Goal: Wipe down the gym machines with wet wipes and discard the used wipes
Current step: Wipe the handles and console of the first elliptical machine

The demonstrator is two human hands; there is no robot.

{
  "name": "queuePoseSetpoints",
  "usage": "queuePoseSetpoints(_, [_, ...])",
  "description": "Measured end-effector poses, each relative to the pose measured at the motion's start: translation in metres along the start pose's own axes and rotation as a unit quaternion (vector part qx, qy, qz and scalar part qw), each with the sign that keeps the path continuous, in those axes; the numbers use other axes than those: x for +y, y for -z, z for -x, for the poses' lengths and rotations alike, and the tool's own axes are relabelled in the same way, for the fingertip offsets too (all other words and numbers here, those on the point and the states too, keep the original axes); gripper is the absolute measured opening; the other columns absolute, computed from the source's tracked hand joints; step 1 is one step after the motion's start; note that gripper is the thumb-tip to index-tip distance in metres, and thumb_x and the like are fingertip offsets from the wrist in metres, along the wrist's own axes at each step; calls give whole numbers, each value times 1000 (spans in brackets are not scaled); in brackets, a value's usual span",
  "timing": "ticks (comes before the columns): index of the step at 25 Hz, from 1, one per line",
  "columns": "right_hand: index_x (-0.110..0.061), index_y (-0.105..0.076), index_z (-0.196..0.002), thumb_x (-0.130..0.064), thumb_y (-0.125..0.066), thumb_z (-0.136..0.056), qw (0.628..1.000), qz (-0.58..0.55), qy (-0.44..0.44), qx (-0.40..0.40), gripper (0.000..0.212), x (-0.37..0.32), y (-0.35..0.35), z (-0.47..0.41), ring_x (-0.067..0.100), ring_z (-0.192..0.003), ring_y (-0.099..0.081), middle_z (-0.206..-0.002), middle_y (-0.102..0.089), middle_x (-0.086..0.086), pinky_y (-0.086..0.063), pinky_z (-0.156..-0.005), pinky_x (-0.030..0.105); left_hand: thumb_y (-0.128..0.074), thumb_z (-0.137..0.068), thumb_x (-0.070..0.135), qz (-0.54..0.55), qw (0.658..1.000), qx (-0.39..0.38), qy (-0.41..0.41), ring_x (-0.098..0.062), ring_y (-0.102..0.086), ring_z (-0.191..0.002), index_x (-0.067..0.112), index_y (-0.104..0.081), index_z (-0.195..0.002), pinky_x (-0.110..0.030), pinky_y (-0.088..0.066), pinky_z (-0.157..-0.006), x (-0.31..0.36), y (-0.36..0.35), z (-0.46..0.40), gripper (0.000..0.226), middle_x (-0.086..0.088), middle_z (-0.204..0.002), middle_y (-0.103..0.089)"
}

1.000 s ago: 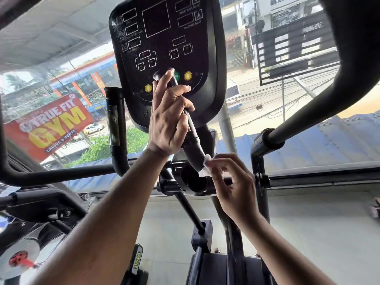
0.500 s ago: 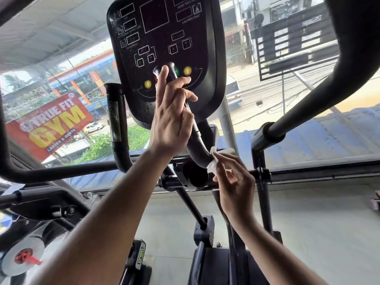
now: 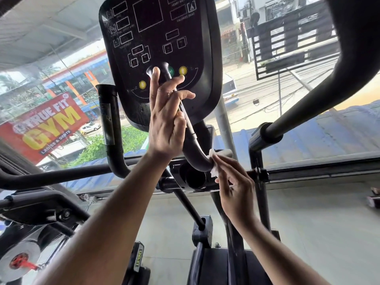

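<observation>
Fingers (image 3: 223,161) of your right hand (image 3: 234,190) pinched the white wet wipe (image 3: 214,164) against the black handlebar (image 3: 195,147) bend, your left hand (image 3: 166,118) curled round that bar higher up, below the console (image 3: 160,38).

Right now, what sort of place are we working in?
Most likely a gym, upstairs by a street-facing window. A cardio machine's console with yellow buttons fills the view, curved black handlebars surround it, and a red "GYM" banner hangs outside.
</observation>
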State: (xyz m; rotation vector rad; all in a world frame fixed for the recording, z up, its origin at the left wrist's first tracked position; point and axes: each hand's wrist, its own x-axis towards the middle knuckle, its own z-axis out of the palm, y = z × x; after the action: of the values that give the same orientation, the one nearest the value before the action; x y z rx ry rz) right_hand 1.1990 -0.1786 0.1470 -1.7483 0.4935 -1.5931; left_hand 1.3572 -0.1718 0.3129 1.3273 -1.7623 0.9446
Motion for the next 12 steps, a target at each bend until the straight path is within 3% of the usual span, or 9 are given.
queuePoseSetpoints(3, [-13,-75,-121,0,-62,-98,997,39,-60,-22,29,20,3,-29,3,-109,-68,-120,-72,-9,-59,-92,38,-28,-92,23,10,1000,2,8,-58,-24,-147,-4,-71,-107,-55,-8,-127,-1,-1,0,53,-26,-136,-57])
queuePoseSetpoints(6, [-17,-78,-113,-1,-65,-95,991,79,-78,-77,28,10,3,-47,4,-103,-70,-113,-75,-9,-56,-95,28,-28,-92,22,19,1000,6,8,-54,-22,-148,-4,-72,-106,-57,-9,-127,-3,-3,2,53,-26,-136,-57])
queuePoseSetpoints(10, [-6,-68,-131,10,-59,-96,999,34,16,-25,39,-8,2,-9,9,-124,-63,-131,-68,0,-48,-106,24,-28,-92,21,28,999,11,10,-59,-21,-147,-4,-72,-105,-54,-9,-127,-3,-4,2,52,-25,-136,-57])
queuePoseSetpoints(12, [-4,-64,-134,11,-57,-97,999,47,5,-8,40,7,0,1,7,-129,-59,-136,-65,1,-48,-109,26,-29,-92,20,30,999,12,7,-62,-21,-146,-4,-72,-105,-53,-9,-127,-2,-4,2,51,-26,-136,-57])
